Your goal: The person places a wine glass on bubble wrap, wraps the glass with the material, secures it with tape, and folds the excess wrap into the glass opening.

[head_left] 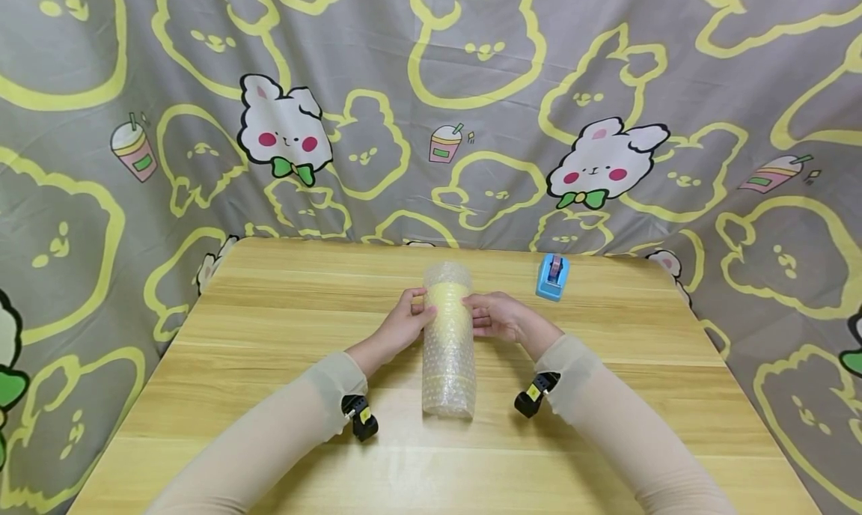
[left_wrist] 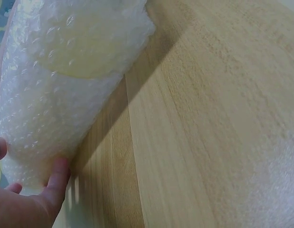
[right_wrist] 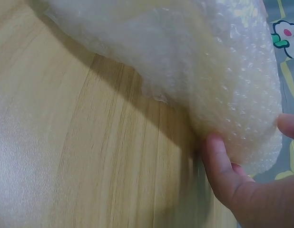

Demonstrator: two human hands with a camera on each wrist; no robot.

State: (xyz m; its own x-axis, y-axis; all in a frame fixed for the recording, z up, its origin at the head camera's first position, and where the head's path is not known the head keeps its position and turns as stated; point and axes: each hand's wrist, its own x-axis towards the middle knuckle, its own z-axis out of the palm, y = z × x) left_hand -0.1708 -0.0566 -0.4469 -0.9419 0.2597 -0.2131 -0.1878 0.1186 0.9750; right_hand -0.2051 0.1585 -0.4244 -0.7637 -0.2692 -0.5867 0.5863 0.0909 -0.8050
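A roll of clear bubble wrap (head_left: pixel 447 358) lies lengthwise on the wooden table, pointing away from me. Something yellowish shows through its layers, mostly toward the far half; its kind is hidden by the wrap. My left hand (head_left: pixel 404 320) holds the roll's left side, thumb and fingers set around its curve. From the right, my right hand (head_left: pixel 501 317) grips the same stretch, opposite the left. In the left wrist view the wrap (left_wrist: pixel 56 109) bulges above the fingers (left_wrist: pixel 60 175). The right wrist view shows a loose-looking wrap edge (right_wrist: pixel 159 90) low on the roll's side.
A blue tape dispenser (head_left: pixel 553 278) stands near the table's back edge, right of the roll. The wooden tabletop (head_left: pixel 269 313) reaches a grey patterned curtain (head_left: pixel 377 51) behind and at both sides. Black wrist cameras (head_left: pixel 536 394) hang beneath both sleeves.
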